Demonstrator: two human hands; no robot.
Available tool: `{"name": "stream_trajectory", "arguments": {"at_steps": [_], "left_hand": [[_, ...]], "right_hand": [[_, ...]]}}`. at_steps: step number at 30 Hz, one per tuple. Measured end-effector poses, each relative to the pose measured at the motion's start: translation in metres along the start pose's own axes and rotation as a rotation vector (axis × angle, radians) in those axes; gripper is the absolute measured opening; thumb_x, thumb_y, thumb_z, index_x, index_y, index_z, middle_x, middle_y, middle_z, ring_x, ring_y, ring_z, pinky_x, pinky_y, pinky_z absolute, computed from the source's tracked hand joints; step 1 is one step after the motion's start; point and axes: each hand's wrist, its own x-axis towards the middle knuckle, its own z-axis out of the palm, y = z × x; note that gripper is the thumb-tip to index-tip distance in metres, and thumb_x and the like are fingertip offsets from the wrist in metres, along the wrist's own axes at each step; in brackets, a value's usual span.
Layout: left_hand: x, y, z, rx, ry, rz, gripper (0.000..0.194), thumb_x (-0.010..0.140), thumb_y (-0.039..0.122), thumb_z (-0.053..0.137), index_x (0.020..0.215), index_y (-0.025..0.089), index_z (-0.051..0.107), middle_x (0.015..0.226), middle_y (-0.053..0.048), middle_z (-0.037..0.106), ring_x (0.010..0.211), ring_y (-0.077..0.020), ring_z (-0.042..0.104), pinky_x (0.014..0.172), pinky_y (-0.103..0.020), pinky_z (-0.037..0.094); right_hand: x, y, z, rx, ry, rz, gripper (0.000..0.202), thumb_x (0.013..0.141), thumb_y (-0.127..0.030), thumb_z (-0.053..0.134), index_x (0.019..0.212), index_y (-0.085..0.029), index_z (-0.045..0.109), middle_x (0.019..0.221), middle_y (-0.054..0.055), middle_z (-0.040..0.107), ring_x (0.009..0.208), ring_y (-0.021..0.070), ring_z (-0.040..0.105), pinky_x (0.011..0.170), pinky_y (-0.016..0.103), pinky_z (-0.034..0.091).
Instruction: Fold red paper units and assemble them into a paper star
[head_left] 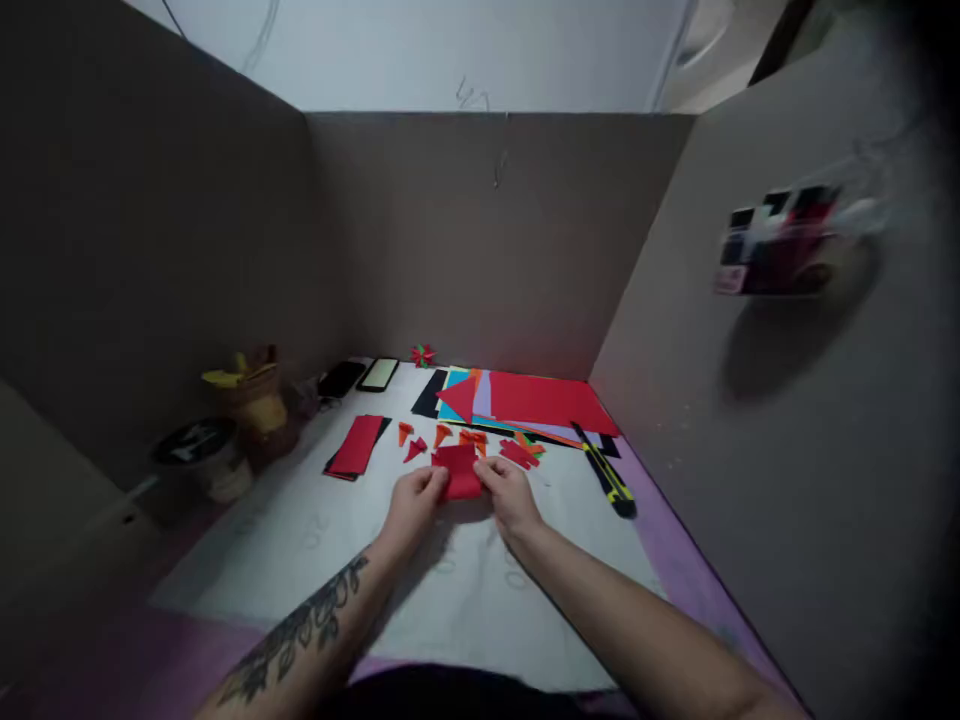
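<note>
Between my two hands a small piece of red paper (459, 472) is held up above the white sheet on the table, with a crease running across it. My left hand (417, 497) pinches its left edge between thumb and fingers. At the right edge, my right hand (508, 490) grips it the same way. Just beyond the paper lie small folded orange pieces (472, 438), a folded dark red piece (415, 449) and a little pile of red, orange and green strips (521, 452).
A yellow-black box cutter (606, 472) lies at the right. Behind are coloured paper sheets (547, 398) and a red-green paper star (422, 355). Left are cut red strips (358, 444), phones (379, 374), a tub (202, 455) and a holder (259, 405). Walls stand around.
</note>
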Motion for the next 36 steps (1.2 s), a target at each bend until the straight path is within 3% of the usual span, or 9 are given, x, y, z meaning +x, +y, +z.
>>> {"name": "stream_trajectory", "arguments": {"at_steps": [11, 16, 21, 33, 36], "left_hand": [[0.004, -0.017, 0.003, -0.195, -0.025, -0.025, 0.038, 0.077, 0.048, 0.054, 0.060, 0.014, 0.051, 0.056, 0.003, 0.045, 0.055, -0.0100, 0.037, 0.052, -0.020, 0.027], [0.004, -0.018, 0.002, -0.186, -0.032, -0.021, 0.038, 0.077, 0.049, 0.054, 0.063, 0.014, 0.054, 0.056, 0.003, 0.046, 0.056, -0.0101, 0.037, 0.053, -0.021, 0.028], [0.004, -0.016, 0.001, -0.220, -0.027, -0.042, 0.037, 0.076, 0.047, 0.057, 0.061, 0.014, 0.053, 0.056, 0.003, 0.047, 0.056, -0.0100, 0.037, 0.053, -0.020, 0.028], [0.008, -0.025, 0.004, -0.430, -0.063, -0.157, 0.035, 0.071, 0.046, 0.064, 0.067, 0.012, 0.060, 0.060, 0.000, 0.055, 0.053, -0.0085, 0.042, 0.050, -0.019, 0.032], [0.008, -0.025, 0.005, -0.525, -0.081, -0.220, 0.035, 0.068, 0.045, 0.067, 0.073, 0.011, 0.063, 0.065, -0.003, 0.060, 0.056, -0.0103, 0.049, 0.052, -0.020, 0.038]], "right_hand": [[0.000, -0.006, 0.003, 0.064, 0.012, -0.011, 0.032, 0.055, -0.025, 0.073, 0.081, -0.018, 0.055, 0.058, -0.006, 0.054, 0.052, 0.0086, 0.046, 0.055, 0.022, 0.037], [0.001, -0.007, 0.002, -0.061, -0.008, -0.047, 0.021, 0.059, -0.029, 0.070, 0.068, -0.016, 0.056, 0.056, -0.005, 0.052, 0.051, 0.0090, 0.044, 0.053, 0.022, 0.034], [-0.001, -0.008, 0.000, -0.207, -0.054, -0.093, 0.024, 0.068, -0.036, 0.064, 0.059, -0.017, 0.052, 0.052, -0.005, 0.047, 0.050, 0.0090, 0.040, 0.051, 0.023, 0.032], [-0.005, -0.014, 0.001, -0.318, -0.066, -0.127, 0.022, 0.068, -0.035, 0.063, 0.062, -0.017, 0.052, 0.054, -0.005, 0.048, 0.052, 0.0095, 0.041, 0.053, 0.023, 0.033], [-0.004, -0.012, 0.001, -0.249, -0.047, -0.120, 0.021, 0.067, -0.032, 0.065, 0.075, -0.018, 0.052, 0.053, -0.007, 0.048, 0.049, 0.0091, 0.041, 0.052, 0.022, 0.032]]}}
